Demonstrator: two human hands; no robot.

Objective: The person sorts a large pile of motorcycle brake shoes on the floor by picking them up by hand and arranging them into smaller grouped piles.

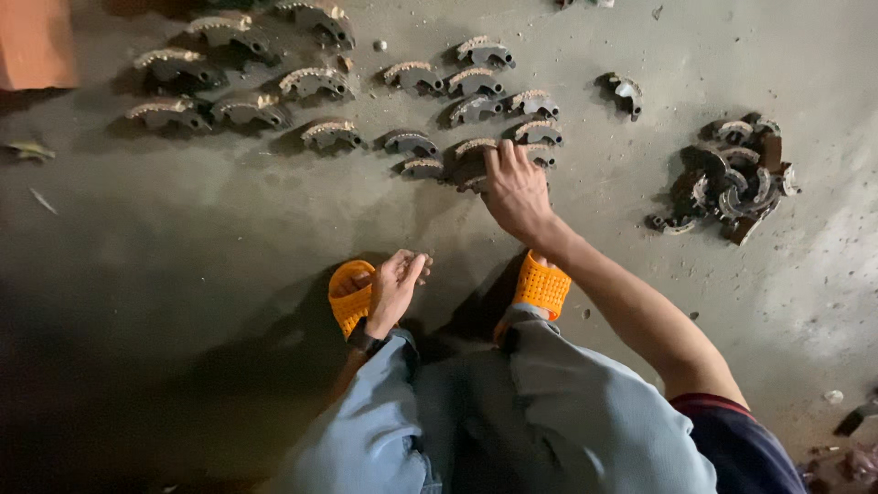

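On the concrete floor (229, 229), curved shoes lie in rows. My right hand (517, 194) grips one shoe (476, 176) at the row's near end; the heap (727, 178) is well right. My left hand (395, 285) is half-curled, empty I think. I should set the shoe flat, aligned.

orange sandals (541, 285) | concrete floor (229, 229) | orange block top-left (35, 41) | white pebble (832, 397)
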